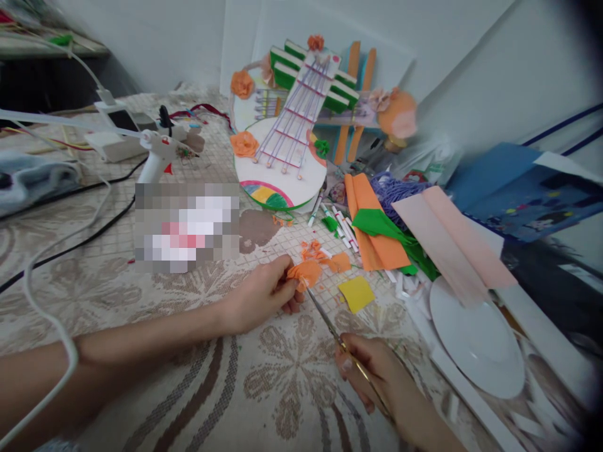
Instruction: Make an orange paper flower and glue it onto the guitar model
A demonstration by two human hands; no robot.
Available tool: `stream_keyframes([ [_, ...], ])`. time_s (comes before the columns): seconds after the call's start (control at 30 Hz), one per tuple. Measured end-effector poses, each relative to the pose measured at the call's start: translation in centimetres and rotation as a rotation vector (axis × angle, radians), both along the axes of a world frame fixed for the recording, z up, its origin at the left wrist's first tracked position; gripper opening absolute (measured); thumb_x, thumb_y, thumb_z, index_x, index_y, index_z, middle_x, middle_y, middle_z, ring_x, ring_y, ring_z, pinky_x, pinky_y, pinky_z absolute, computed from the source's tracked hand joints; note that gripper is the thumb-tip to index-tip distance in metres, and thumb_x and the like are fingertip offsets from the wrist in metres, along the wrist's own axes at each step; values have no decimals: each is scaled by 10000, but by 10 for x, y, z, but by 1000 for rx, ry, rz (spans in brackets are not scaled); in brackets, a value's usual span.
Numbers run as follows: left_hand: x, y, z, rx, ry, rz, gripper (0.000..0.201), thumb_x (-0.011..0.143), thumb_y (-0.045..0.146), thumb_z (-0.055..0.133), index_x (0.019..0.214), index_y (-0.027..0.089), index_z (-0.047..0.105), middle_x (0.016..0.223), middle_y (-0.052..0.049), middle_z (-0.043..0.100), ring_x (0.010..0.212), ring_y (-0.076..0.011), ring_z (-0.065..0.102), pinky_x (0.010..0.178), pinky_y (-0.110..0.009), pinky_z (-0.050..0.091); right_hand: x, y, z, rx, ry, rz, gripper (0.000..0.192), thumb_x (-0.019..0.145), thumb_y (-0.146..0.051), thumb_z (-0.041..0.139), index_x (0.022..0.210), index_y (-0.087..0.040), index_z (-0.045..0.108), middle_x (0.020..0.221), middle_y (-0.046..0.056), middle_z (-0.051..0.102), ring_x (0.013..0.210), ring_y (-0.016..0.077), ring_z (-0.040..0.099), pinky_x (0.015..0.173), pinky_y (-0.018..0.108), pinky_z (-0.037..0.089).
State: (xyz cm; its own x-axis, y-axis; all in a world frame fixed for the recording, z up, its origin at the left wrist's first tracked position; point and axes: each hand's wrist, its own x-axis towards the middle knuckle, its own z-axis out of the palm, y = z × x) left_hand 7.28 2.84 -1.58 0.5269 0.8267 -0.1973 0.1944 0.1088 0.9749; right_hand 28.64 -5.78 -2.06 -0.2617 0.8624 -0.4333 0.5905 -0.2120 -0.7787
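Between the fingers and thumb of my left hand (264, 290) is a piece of orange crepe paper (306, 274), gathered and crinkled. My right hand (377, 370) grips a pair of scissors (336, 336) with gold-coloured handles. Its blade tips touch or lie just at the lower edge of the orange paper; I cannot tell whether they are closed on it. Behind the paper, small orange scraps (313, 250) lie on the patterned tablecloth (287, 376). A yellow paper square (357, 295) rests to the right of the blades.
A decorated cardboard guitar (292, 141) leans at the back. On the left are a hot glue gun (157, 154) and a white cable (35, 314). Markers (346, 229), folded orange paper (377, 232), pink paper (452, 238) and a white plate (475, 342) crowd the right.
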Motion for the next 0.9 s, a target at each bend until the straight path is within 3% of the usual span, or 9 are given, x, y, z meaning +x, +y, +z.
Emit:
stream_keyframes([
  [0.5, -1, -1, 1, 43, 46, -27, 134, 872, 275, 378, 761, 200, 365, 756, -23, 612, 627, -122, 601, 598, -263, 507, 0, 1, -1, -5, -7, 8, 311, 843, -401, 456, 602, -210, 414, 409, -78, 338, 347, 83, 305, 363, 193, 223],
  [0.9, 0, -1, -9, 127, 73, -7, 149, 879, 283, 379, 755, 206, 348, 761, -15, 637, 618, -124, 625, 562, -248, 501, 0, 3, -1, 38, -56, 65, 306, 861, -359, 424, 597, -207, 386, 407, -79, 337, 353, 77, 302, 379, 197, 215],
])
